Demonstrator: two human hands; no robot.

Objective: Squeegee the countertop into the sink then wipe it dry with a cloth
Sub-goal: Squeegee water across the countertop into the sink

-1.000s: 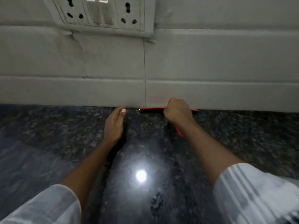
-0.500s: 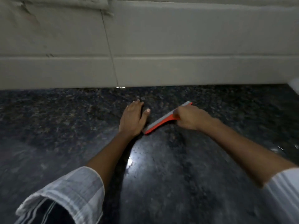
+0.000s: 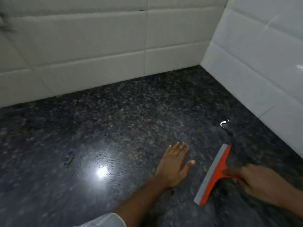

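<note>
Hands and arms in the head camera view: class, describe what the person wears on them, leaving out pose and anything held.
Both hands, left and right, are bare: no gloves, and no rings or watch can be made out, though the right one is blurred. Both forearms are uncovered. A pale, whitish cloth sleeve shows at the bottom edge on the left arm; no sleeve is in view on the right arm.

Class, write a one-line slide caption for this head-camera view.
Right hand draws an orange squeegee across the wet black granite countertop; left hand rests flat beside it.
</note>
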